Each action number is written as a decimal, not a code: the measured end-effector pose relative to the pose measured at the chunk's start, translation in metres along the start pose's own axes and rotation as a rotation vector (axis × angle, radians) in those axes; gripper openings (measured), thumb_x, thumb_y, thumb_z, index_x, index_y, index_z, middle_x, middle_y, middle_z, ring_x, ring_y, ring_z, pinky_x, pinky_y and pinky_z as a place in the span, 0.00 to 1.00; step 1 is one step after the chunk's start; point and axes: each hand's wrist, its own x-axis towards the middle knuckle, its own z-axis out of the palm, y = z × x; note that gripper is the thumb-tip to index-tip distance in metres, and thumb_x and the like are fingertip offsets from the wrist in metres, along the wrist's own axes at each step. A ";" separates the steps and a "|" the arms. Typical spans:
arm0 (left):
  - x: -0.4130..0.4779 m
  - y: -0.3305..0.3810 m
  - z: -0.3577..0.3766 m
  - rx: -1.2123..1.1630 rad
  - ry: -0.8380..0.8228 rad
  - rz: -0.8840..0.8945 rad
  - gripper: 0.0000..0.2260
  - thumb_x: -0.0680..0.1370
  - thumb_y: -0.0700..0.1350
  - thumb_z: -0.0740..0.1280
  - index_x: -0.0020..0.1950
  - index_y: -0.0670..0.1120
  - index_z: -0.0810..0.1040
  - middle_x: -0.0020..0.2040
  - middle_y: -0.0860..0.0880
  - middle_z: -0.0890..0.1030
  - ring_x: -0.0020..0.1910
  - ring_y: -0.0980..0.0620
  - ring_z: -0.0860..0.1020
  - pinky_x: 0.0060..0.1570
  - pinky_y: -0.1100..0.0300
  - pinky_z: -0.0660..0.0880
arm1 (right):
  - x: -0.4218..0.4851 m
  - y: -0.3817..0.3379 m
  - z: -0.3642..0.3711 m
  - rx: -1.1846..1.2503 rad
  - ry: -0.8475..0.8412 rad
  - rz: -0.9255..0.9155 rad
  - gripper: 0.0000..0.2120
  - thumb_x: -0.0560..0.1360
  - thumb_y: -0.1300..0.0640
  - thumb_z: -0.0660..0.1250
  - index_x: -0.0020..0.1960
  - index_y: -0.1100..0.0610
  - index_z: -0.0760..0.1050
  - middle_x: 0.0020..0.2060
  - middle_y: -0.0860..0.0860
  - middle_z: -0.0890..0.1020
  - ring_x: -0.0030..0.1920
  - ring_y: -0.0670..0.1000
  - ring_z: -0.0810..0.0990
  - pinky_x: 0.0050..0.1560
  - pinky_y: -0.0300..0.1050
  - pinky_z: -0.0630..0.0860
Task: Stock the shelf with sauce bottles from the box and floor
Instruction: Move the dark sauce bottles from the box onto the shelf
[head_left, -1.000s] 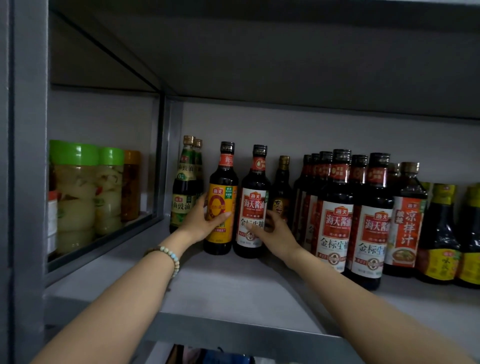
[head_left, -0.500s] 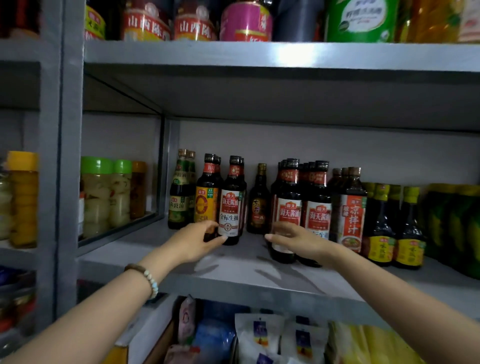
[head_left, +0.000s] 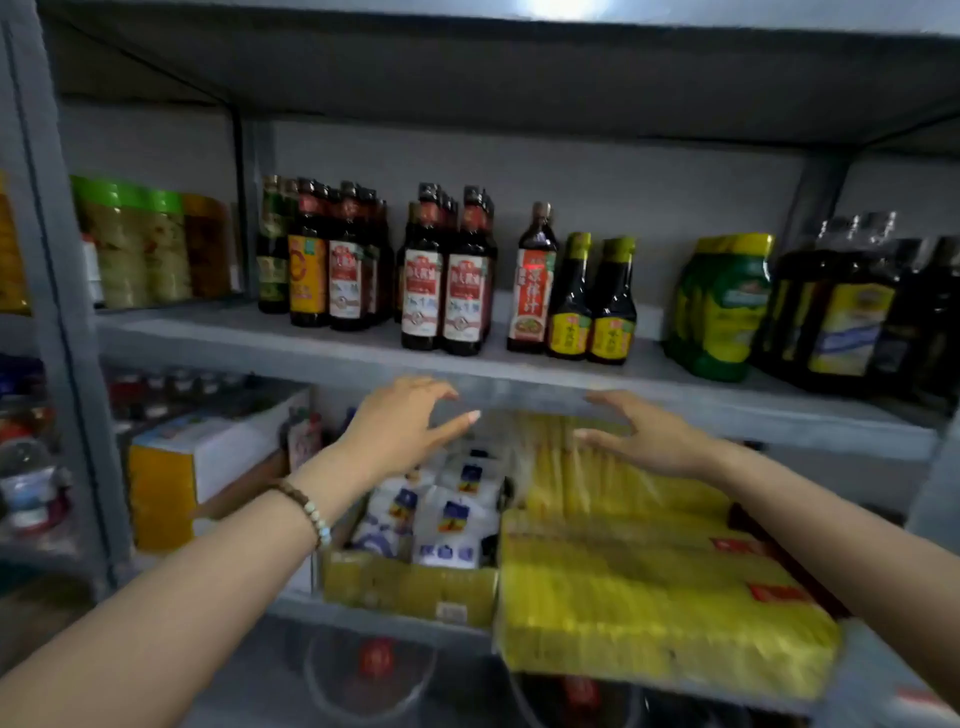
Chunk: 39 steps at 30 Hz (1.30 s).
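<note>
A grey metal shelf (head_left: 208, 332) runs across the middle of the frame, lined with dark sauce bottles, and your two bare arms reach in from the bottom corners. A second ago your left hand (head_left: 400, 431) was wrapped round the yellow-labelled bottle (head_left: 307, 278) and your right hand (head_left: 649, 441) was touching the red-and-white-labelled bottle (head_left: 345, 280) beside it. Both hands have since come away and now sit just below the shelf's front edge, at the centre of the frame. Both are empty: the fingers (head_left: 452, 423) are spread and gently bent, palms turned toward each other, gripping nothing. The two bottles stand upright, side by side, in the left cluster on the shelf, just right of a green-labelled bottle (head_left: 272, 265), with more bottles behind them. To the right stand a pair of matching bottles (head_left: 444, 293), a red-labelled bottle (head_left: 532, 291) and two short yellow-labelled bottles (head_left: 592, 317). The view has also pulled back and tipped down, so the lower shelf now shows, with white pouches (head_left: 447, 514) and blurred yellow packs (head_left: 649, 571) right behind your hands. Taken together, this placement looks finished, and your free hands are probably on their way to fetch the next bottles. The floor is out of frame, and you cannot tell whether the white and yellow carton (head_left: 208, 467) at lower left is the supply box.
</note>
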 end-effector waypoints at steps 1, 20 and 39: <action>-0.008 0.014 0.009 0.001 0.002 0.021 0.24 0.76 0.65 0.56 0.63 0.51 0.74 0.63 0.51 0.77 0.62 0.50 0.72 0.56 0.55 0.72 | -0.015 0.012 0.001 -0.010 -0.005 0.006 0.33 0.74 0.40 0.63 0.74 0.55 0.60 0.73 0.52 0.64 0.72 0.51 0.63 0.70 0.44 0.59; -0.175 0.131 0.286 -0.199 -0.679 0.059 0.22 0.76 0.65 0.55 0.53 0.49 0.77 0.48 0.51 0.79 0.44 0.51 0.77 0.33 0.57 0.69 | -0.223 0.185 0.208 0.185 -0.335 0.423 0.31 0.76 0.49 0.66 0.74 0.56 0.59 0.73 0.55 0.64 0.71 0.54 0.65 0.63 0.38 0.60; -0.444 0.103 0.647 -0.337 -1.022 -0.333 0.28 0.77 0.61 0.60 0.72 0.46 0.64 0.64 0.46 0.75 0.60 0.47 0.74 0.54 0.54 0.74 | -0.352 0.350 0.630 0.492 -0.576 0.680 0.31 0.72 0.47 0.70 0.71 0.53 0.64 0.67 0.53 0.71 0.65 0.53 0.70 0.64 0.43 0.68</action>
